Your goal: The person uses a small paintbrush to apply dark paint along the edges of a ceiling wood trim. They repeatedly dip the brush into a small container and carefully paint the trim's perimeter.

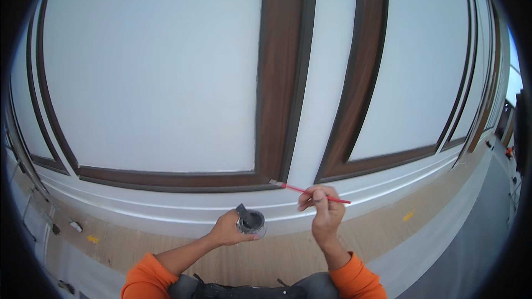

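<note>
As we looked down past two orange sleeves [147,277], we saw the left hand [228,229] grasping a cup [258,233], its fingers and thumb wrapped around the side. Dark grey paint [254,220] lay inside the cup, and a flat dark stick [241,211] leaned against the rim nearest that hand. We saw the right hand [326,213], higher and well to the right of the left one, pinching a slim brush [296,189] between its thumb and bent fingers. The red handle poked out beyond the hand to the right, while the bristles pointed left, up and away from the fingers, above the cup. The tip seemed to touch the lower corner of a brown moulding [166,178], though at this angle we could not be sure of contact.

Ahead of both hands we saw a white wall [155,77] framed by that moulding, and a second moulding [344,133] rose beyond the right hand. A white baseboard [288,209] ran between the hands and behind them. Below lay a tan floor [205,260], with one yellow mark [92,240] well left of the left hand and another well right of the right hand.
</note>
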`<state>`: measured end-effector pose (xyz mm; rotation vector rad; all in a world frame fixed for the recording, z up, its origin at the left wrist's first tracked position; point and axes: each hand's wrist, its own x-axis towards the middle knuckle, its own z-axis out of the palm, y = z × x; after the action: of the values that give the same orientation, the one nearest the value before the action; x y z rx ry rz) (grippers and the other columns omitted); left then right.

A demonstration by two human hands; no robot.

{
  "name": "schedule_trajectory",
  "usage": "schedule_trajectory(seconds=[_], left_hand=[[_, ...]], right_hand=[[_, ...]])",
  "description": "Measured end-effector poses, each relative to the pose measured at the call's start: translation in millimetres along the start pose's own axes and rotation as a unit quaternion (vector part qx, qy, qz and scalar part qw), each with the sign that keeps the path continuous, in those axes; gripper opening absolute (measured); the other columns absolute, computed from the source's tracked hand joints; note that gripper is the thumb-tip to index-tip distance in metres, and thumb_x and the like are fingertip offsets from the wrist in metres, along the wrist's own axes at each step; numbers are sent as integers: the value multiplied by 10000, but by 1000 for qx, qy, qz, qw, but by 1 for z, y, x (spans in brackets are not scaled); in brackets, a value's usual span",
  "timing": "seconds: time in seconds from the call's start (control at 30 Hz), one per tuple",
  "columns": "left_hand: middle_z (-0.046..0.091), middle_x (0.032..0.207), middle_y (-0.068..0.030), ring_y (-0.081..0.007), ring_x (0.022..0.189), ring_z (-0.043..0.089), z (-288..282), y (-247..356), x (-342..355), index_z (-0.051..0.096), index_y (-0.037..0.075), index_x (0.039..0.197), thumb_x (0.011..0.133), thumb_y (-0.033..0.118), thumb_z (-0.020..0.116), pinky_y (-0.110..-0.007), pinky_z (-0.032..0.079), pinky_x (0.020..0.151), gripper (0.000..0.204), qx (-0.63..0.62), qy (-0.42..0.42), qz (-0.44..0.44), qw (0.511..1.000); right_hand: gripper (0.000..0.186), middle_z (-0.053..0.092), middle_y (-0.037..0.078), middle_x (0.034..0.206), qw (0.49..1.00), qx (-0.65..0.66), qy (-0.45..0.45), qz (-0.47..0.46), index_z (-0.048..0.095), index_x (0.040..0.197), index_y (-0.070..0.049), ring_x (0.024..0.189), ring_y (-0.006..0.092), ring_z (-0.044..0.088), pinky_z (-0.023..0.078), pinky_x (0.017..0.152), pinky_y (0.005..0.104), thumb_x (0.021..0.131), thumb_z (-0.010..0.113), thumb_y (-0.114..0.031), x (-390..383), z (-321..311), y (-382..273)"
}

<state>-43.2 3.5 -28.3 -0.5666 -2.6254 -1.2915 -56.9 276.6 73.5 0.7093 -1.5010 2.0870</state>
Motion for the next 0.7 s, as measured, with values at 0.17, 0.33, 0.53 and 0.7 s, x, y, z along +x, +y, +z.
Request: schedule_trajectory(seconds=[0.17,0.33,0.53,0.7], left_hand=[[755,1109,-190,-374,1055,720,1,-21,-9,780,105,1136,683,594,930,-454,556,943,683,65,-10,-35,997],[758,1087,-177,-379,1046,717,-12,30,0,776,98,1093,684,608,921,-461,560,935,670,23,-17,-4,1000],[782,1115,-109,-312,1089,733,-50,85,-31,773,140,1164,661,565,943,-425,561,997,680,22,-13,-97,995],[783,1114,-109,-311,1082,735,-132,183,-7,774,143,1159,660,563,943,-427,564,992,674,-14,-25,-124,992]], right_hand=[[316,704,109,771,996,21,-36,79,669,1002,40,652,156,658,552,626,295,1138,549,-219,1,30,-10],[341,677,94,745,996,46,-31,69,656,957,34,610,167,635,524,585,296,1134,549,-237,53,51,-48],[342,683,138,746,996,-21,-27,77,577,894,-4,623,191,643,501,607,305,1125,533,-252,121,98,-134],[310,702,85,749,965,-149,7,216,685,951,46,675,168,671,546,623,321,1108,563,-192,108,59,-156]])
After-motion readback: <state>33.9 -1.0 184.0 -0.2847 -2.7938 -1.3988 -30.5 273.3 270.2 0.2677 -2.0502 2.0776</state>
